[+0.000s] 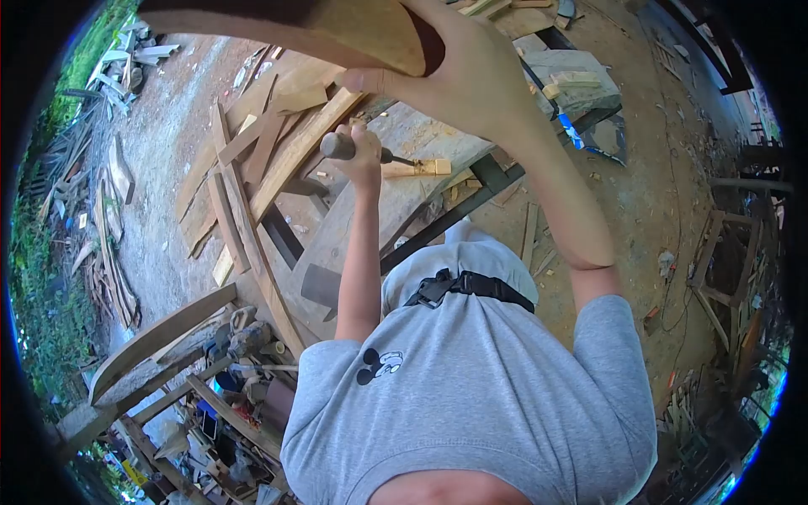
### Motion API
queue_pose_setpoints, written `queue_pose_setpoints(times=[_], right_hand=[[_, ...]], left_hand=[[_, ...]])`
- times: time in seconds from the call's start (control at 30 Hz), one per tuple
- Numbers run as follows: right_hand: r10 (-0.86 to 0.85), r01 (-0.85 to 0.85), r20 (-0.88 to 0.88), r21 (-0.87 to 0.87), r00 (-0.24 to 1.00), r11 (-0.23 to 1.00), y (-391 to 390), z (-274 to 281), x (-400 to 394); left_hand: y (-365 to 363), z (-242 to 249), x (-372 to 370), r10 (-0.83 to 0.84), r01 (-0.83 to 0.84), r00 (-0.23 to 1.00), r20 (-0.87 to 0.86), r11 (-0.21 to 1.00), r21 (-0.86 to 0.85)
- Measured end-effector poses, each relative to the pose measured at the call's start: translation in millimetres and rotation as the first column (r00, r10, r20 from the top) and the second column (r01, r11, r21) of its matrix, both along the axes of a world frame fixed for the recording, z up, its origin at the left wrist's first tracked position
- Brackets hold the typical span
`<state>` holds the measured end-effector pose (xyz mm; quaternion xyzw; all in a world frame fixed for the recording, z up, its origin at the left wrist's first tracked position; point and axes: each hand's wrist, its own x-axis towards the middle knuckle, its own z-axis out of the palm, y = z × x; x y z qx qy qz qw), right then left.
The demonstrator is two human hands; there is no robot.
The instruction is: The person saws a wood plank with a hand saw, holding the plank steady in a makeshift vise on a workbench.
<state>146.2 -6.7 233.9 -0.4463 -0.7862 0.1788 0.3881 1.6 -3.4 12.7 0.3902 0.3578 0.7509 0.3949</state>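
My left hand (364, 151) is closed around the dark round-ended handle of a chisel (339, 146). Its metal shank points right, and the tip meets a small light-coloured wood piece (429, 167) with a cut in it. That piece lies on a worn wooden bench (341, 223). Raised high and close to the camera, my right hand (463, 71) grips the end of a thick wooden club (286, 25), which reaches off to the upper left. The top of the frame cuts off part of the club and hand. A brown block-shaped mallet head (321, 285) rests near my left forearm.
Long planks (244, 202) lean and cross left of the bench. A blue-wrapped bar (570, 130) and a wood offcut (576, 78) are at the upper right. A cluttered rack (227, 396) stands at the lower left, and a wooden frame (725, 257) at the far right.
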Motion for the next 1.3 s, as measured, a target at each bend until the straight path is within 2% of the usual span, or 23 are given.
queue_pose_setpoints(times=[0.1,0.27,0.3,0.33,0.43,0.5,0.57,0.6,0.73,0.77,0.8,0.83,0.9,0.97,1.0,1.03,1.07,1.1,1.13,1.17,1.2,1.27,1.3], right_hand=[[0.168,-0.117,-0.247,0.207,0.954,0.971,5,-14,1],[0.164,-0.051,-0.311,0.342,0.936,0.938,16,-45,-6],[0.079,-0.101,0.065,0.503,0.995,0.858,28,-57,2],[-0.081,-0.212,0.412,0.616,0.908,0.758,35,-61,6],[-0.293,-0.12,0.433,0.708,0.853,0.695,41,-67,4],[-0.291,-0.039,0.386,0.656,0.875,0.754,41,-58,6],[-0.098,0.145,-0.111,0.608,0.989,0.78,41,-38,5],[0.136,-0.033,-0.517,0.204,0.845,0.978,29,-28,-4],[0.078,-0.034,-0.616,0.082,0.784,0.996,28,-66,-10],[0.032,0.041,-0.245,0.287,0.969,0.957,31,-80,-7],[-0.111,0.026,0.146,0.485,0.983,0.874,31,-84,-6],[-0.313,-0.073,0.473,0.635,0.824,0.769,31,-88,-5],[-0.332,-0.046,0.467,0.632,0.82,0.774,32,-82,-9],[-0.149,0.106,0.094,0.362,0.984,0.926,30,-60,-10],[-0.106,0.157,-0.183,0.291,0.977,0.944,30,-53,-16],[-0.115,0.164,-0.175,0.302,0.978,0.939,26,-51,-23],[-0.018,0.057,-0.457,0.072,0.889,0.996,22,-52,-28],[0.004,-0.108,-0.704,-0.103,0.71,0.989,19,-53,-30],[0.041,-0.132,-0.648,-0.093,0.76,0.987,17,-60,-30],[0.072,-0.149,-0.585,-0.084,0.808,0.985,17,-71,-27],[0.039,-0.023,-0.138,0.111,0.99,0.994,21,-81,-18],[-0.318,0.055,0.321,0.621,0.892,0.782,26,-115,-22],[-0.354,0.076,0.294,0.665,0.888,0.743,29,-108,-27]], left_hand=[[2,1,-1,-0.017,0.017,1.0,0.01,1.0,0.007],[1,8,6,-0.008,0.009,1.0,0.021,1.0,-0.017],[1,9,7,0.008,-0.008,1.0,0.009,1.0,-0.015],[2,7,6,0.007,-0.007,1.0,0.009,1.0,-0.012],[4,4,3,0.025,-0.026,0.999,-0.02,0.999,-0.023],[4,6,1,0.011,-0.01,0.998,0.066,1.0,-0.013],[1,7,-1,-0.008,0.009,0.996,0.084,1.0,-0.012],[0,6,-3,0.003,-0.002,0.998,0.064,1.0,-0.005],[1,3,-1,0.012,-0.012,1.0,0.0,1.0,0.019],[2,4,3,0.001,-0.001,1.0,0.003,1.0,0.025],[2,5,7,0.014,-0.014,1.0,0.008,1.0,0.01],[1,6,9,0.027,-0.027,1.0,0.009,1.0,-0.006],[1,6,4,-0.021,0.022,0.999,0.034,0.999,-0.029],[1,1,0,-0.068,0.065,0.997,0.033,0.995,0.069],[1,-4,-3,-0.025,0.025,1.0,-0.003,1.0,0.012],[-5,-2,-5,0.006,-0.007,1.0,-0.013,0.997,-0.082],[-3,-16,-15,-0.015,0.015,1.0,0.002,0.998,-0.069],[1,-49,-31,-0.32,0.305,0.871,0.373,0.947,0.1],[7,-81,-47,-0.595,0.493,0.516,0.616,0.795,0.354],[14,-97,-54,-0.748,0.523,0.022,0.664,0.574,0.629],[21,-91,-45,-0.873,0.499,-0.144,0.465,0.342,0.796],[31,-106,-53,-0.88,0.503,-0.176,0.442,0.305,0.808],[35,-121,-63,-0.881,0.512,-0.122,0.457,0.338,0.789]])
